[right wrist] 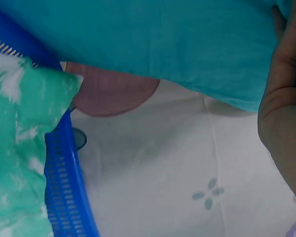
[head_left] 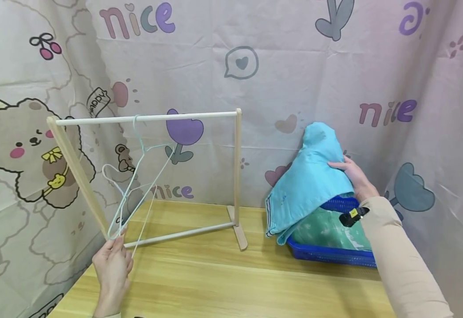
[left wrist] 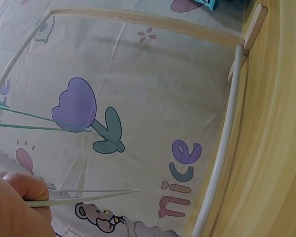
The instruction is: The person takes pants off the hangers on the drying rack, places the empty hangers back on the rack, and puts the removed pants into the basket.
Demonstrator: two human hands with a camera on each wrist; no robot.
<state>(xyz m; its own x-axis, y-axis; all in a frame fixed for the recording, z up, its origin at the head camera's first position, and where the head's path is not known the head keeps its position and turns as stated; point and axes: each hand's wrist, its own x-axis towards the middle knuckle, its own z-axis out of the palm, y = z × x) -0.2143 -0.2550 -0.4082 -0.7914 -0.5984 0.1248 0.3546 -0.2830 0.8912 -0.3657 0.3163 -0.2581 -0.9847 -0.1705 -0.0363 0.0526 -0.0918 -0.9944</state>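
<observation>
My left hand (head_left: 113, 265) pinches a thin white hanger (head_left: 149, 216) beside the rack's left post; in the left wrist view the white hanger (left wrist: 64, 201) sticks out of the fist. Close by, a pale teal hanger (head_left: 138, 163) hangs by its hook from the rack's top rail. On the right, a light blue garment (head_left: 315, 172) with a striped edge is lifted up by my right hand (head_left: 356, 176). The thumb lies on the cloth's front, and the fingers are mostly hidden behind it. Its lower part drapes over a blue basket (head_left: 327, 255).
A wooden rack with white rails (head_left: 187, 116) stands on the left of the wooden table (head_left: 199, 282). Green-and-white cloth (head_left: 331, 229) lies in the basket. A printed curtain (head_left: 203, 57) hangs behind and on both sides.
</observation>
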